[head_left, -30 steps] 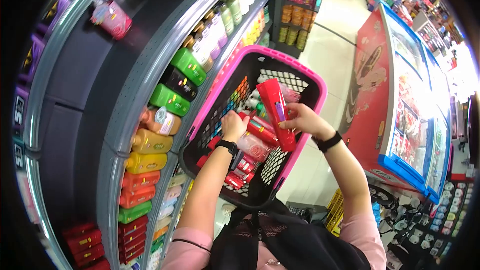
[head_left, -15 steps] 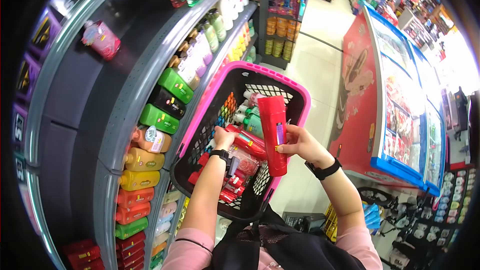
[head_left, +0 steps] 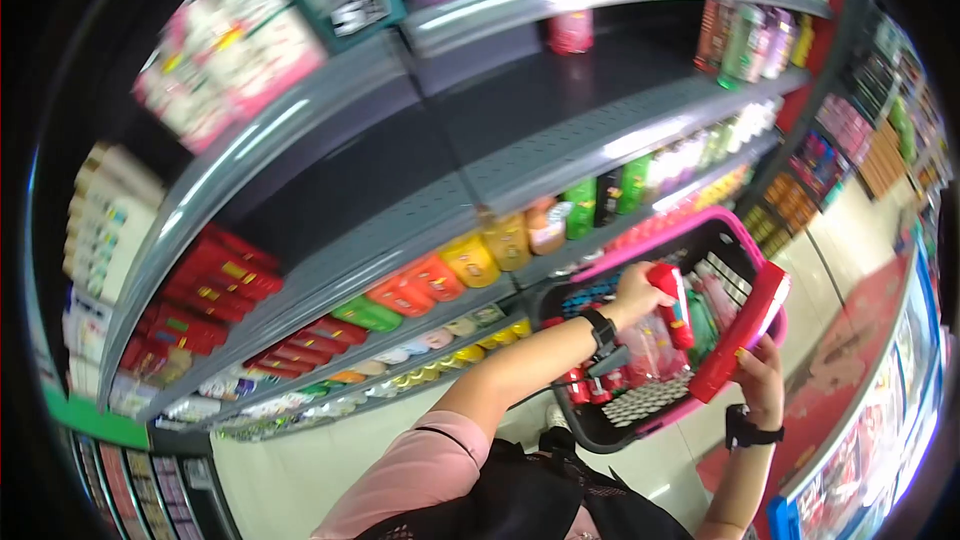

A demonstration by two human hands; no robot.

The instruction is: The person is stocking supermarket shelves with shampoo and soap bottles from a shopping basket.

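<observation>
My left hand [head_left: 637,297] is over the shopping basket [head_left: 577,440], its fingers closed round a smaller red bottle [head_left: 676,312]. In my right hand [head_left: 762,377] is a long red bottle [head_left: 735,340], tilted across the basket's right side and gripped near its lower end. The basket is black with a pink rim. Inside it lie a green bottle [head_left: 704,328], clear-and-pink packs [head_left: 650,350] and several red items [head_left: 575,386]. My arms and the held bottles hide part of the contents.
Grey shelves [head_left: 600,155] run along the left and front. Yellow bottles [head_left: 470,258], orange bottles [head_left: 432,276] and dark red packs [head_left: 222,277] stand on them. A red-and-blue freezer [head_left: 860,440] is at the lower right, past the tiled floor [head_left: 290,480].
My view has swung left towards the shelves, so the basket and hands appear farther right. The bottle in my left hand now points more upright. Both hands keep hold of their bottles.
</observation>
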